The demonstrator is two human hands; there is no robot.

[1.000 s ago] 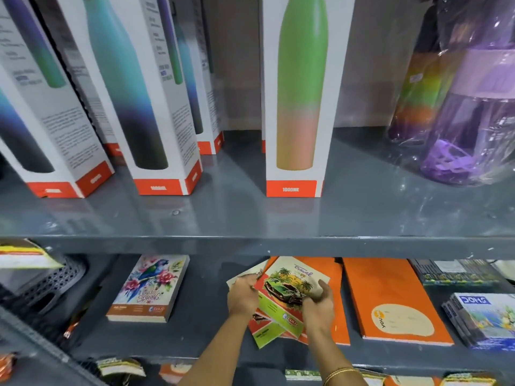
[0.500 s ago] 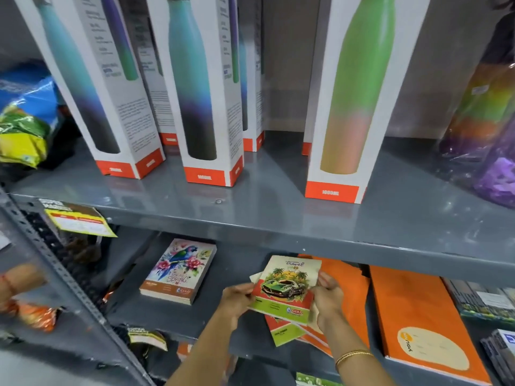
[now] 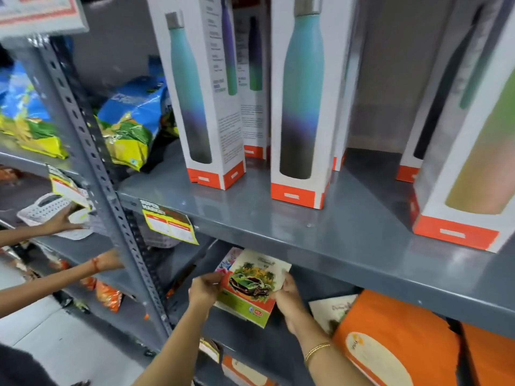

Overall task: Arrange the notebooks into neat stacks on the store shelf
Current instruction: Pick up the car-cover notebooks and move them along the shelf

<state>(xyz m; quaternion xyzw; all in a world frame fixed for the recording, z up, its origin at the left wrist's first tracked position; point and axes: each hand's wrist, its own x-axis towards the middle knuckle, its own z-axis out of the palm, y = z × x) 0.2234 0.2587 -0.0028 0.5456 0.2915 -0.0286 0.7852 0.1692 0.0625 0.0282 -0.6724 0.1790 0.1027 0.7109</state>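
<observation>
1. The left hand [image 3: 204, 288] and right hand [image 3: 287, 292] each pinch an edge of the car-cover notebook [image 3: 250, 288], held over the floral notebook [image 3: 229, 261] on the lower shelf [image 3: 250, 346].
2. The person should square corners before letting go (edges flush), judging by the orange notebooks [image 3: 395, 338] nearby.

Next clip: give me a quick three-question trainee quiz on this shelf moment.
1. True or false: the car-cover notebook is held by both the left hand and the right hand.
2. What lies partly under the held notebook? A) the floral notebook B) a bottle box C) a snack bag
3. Fill in: the orange notebooks lie on the lower shelf to the ____ of the hands.

Key: 1 true; 2 A; 3 right.
</observation>
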